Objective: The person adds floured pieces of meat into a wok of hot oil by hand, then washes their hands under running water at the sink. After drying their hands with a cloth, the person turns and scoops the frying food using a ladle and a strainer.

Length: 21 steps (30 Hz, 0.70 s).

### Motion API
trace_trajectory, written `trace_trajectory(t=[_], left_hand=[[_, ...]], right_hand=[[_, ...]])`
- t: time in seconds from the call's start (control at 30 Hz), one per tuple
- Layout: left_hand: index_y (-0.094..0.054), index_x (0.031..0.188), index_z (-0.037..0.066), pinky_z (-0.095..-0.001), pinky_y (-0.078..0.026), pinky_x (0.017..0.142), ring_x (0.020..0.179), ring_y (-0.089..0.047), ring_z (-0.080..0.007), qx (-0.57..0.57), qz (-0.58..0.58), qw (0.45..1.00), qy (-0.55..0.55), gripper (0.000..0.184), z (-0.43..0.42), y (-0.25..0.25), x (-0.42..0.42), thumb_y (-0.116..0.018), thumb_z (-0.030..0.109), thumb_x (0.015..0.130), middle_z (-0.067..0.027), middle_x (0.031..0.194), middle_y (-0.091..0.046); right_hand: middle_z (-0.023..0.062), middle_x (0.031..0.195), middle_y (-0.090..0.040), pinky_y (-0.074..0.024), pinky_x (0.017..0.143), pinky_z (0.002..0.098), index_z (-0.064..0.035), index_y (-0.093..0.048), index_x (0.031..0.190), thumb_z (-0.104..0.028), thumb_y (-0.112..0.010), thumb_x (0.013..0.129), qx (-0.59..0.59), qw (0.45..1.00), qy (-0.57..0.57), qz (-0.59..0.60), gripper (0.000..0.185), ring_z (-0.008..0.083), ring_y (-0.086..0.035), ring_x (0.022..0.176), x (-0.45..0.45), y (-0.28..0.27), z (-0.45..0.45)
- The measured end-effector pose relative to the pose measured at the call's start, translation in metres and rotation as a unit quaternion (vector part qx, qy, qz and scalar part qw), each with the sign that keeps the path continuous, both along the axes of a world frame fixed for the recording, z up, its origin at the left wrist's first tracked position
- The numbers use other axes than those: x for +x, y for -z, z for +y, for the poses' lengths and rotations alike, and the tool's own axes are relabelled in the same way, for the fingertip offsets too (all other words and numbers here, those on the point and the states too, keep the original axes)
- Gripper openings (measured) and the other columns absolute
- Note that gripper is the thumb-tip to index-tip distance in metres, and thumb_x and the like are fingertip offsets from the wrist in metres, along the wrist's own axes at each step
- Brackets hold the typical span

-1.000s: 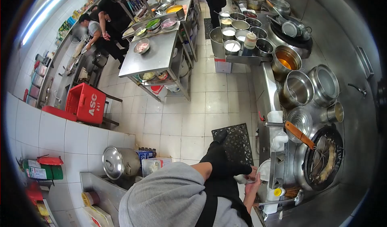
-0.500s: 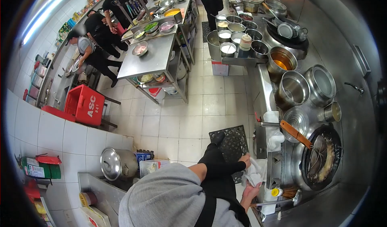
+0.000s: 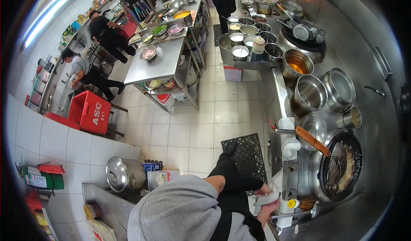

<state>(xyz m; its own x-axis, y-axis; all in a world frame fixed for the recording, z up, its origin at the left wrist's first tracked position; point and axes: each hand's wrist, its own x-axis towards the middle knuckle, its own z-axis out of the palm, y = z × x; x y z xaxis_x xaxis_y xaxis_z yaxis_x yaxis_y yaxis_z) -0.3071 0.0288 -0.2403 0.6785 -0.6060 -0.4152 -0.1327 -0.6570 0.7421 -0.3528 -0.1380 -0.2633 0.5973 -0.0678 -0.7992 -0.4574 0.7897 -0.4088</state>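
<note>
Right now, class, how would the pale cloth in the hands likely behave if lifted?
The cloth is probably floppy, as it looks bunched and folded. It seems thin, so it's likely light for its size.

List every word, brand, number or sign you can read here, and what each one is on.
"ASC": on the red crate, in white letters.
"841": on the same crate, smaller, beside "ASC".
Too small or blurred to read: the white label on the green container, and the print on the white-and-red box on the floor and on the blue box beside the lidded pot.
</note>
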Motion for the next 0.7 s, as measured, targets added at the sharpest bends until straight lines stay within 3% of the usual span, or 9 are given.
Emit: trace_trajectory(t=[0.03, 0.07, 0.13, 0.17, 0.23, 0.3, 0.5, 0.6, 0.7], left_hand=[[-0.067, 0.108, 0.011, -0.0487, -0.054, 0.085, 0.102, -0.068, -0.0405, -0.009, -0.003, 1.000, 0.007, 0.031, -0.007, -0.005, -0.001, -0.072, 0.019, 0.078, -0.0196, 0.113, -0.069], [-0.067, 0.108, 0.011, -0.0486, -0.054, 0.085, 0.101, -0.068, -0.0404, -0.017, -0.005, 1.000, 0.013, 0.031, -0.015, -0.007, -0.002, -0.072, 0.019, 0.078, -0.0196, 0.113, -0.069], [-0.067, 0.108, 0.011, -0.0486, -0.054, 0.085, 0.101, -0.068, -0.0402, -0.032, -0.011, 0.999, 0.028, 0.031, -0.028, -0.013, -0.005, -0.072, 0.020, 0.079, -0.0196, 0.112, -0.069], [-0.067, 0.107, 0.011, -0.0485, -0.054, 0.085, 0.101, -0.068, -0.0401, -0.036, -0.012, 0.999, 0.033, 0.031, -0.032, -0.016, -0.004, -0.072, 0.020, 0.079, -0.0195, 0.112, -0.069], [-0.067, 0.107, 0.011, -0.0484, -0.055, 0.085, 0.101, -0.068, -0.0399, -0.043, -0.013, 0.998, 0.037, 0.031, -0.039, -0.019, -0.006, -0.072, 0.021, 0.079, -0.0195, 0.111, -0.069], [-0.068, 0.107, 0.010, -0.0484, -0.055, 0.085, 0.101, -0.068, -0.0398, -0.047, -0.018, 0.998, 0.030, 0.031, -0.040, -0.020, -0.003, -0.072, 0.022, 0.079, -0.0195, 0.111, -0.070], [-0.068, 0.106, 0.010, -0.0481, -0.055, 0.085, 0.100, -0.069, -0.0392, -0.054, -0.017, 0.998, 0.013, 0.031, -0.039, -0.021, 0.002, -0.073, 0.024, 0.079, -0.0193, 0.110, -0.070], [-0.069, 0.106, 0.009, -0.0480, -0.055, 0.085, 0.100, -0.069, -0.0389, -0.050, -0.014, 0.999, 0.003, 0.031, -0.031, -0.019, 0.005, -0.073, 0.025, 0.079, -0.0193, 0.109, -0.071], [-0.069, 0.105, 0.009, -0.0479, -0.056, 0.085, 0.100, -0.069, -0.0387, -0.054, -0.016, 0.998, 0.004, 0.031, -0.027, -0.019, 0.006, -0.074, 0.026, 0.079, -0.0192, 0.108, -0.071]], right_hand=[[0.0146, 0.126, -0.065, -0.0476, 0.102, 0.0523, -0.0084, -0.061, 0.132, -0.045, -0.041, 0.102, -0.215, 0.962, -0.082, -0.145, 0.051, 0.0282, -0.063, 0.114, -0.015, 0.055, 0.000], [0.0140, 0.120, -0.065, -0.0491, 0.098, 0.0497, -0.0080, -0.061, 0.128, -0.045, -0.040, 0.102, 0.001, 0.963, -0.136, -0.232, 0.050, 0.0277, -0.063, 0.109, -0.014, 0.082, -0.008], [0.0130, 0.118, -0.064, -0.0507, 0.095, 0.0465, -0.0076, -0.059, 0.130, -0.046, -0.039, 0.101, 0.062, 0.926, -0.202, -0.313, 0.052, 0.0286, -0.063, 0.105, 0.000, 0.107, -0.016], [0.0127, 0.121, -0.064, -0.0508, 0.095, 0.0458, -0.0076, -0.056, 0.137, -0.048, -0.040, 0.100, -0.095, 0.919, -0.215, -0.317, 0.057, 0.0300, -0.063, 0.105, 0.011, 0.110, -0.009], [0.0124, 0.123, -0.064, -0.0513, 0.095, 0.0450, -0.0073, -0.053, 0.142, -0.050, -0.041, 0.099, -0.160, 0.921, -0.203, -0.290, 0.062, 0.0313, -0.064, 0.105, 0.013, 0.109, -0.012], [0.0124, 0.121, -0.065, -0.0521, 0.095, 0.0446, -0.0068, -0.054, 0.140, -0.050, -0.041, 0.100, 0.027, 0.958, -0.159, -0.239, 0.061, 0.0312, -0.065, 0.104, 0.015, 0.097, -0.013], [0.0157, 0.123, -0.064, -0.0535, 0.098, 0.0396, -0.0015, -0.059, 0.131, -0.038, -0.049, 0.103, -0.036, 0.983, -0.181, -0.015, 0.047, 0.0280, -0.065, 0.111, 0.018, 0.021, -0.002], [0.0178, 0.129, -0.062, -0.0531, 0.099, 0.0400, 0.0039, -0.057, 0.135, -0.023, -0.054, 0.103, -0.102, 0.976, -0.187, 0.034, 0.042, 0.0278, -0.064, 0.115, 0.015, -0.035, 0.010], [0.0175, 0.137, -0.059, -0.0513, 0.103, 0.0422, 0.0061, -0.051, 0.143, -0.012, -0.052, 0.104, -0.178, 0.937, -0.267, -0.142, 0.043, 0.0271, -0.063, 0.119, -0.013, -0.070, 0.008]])
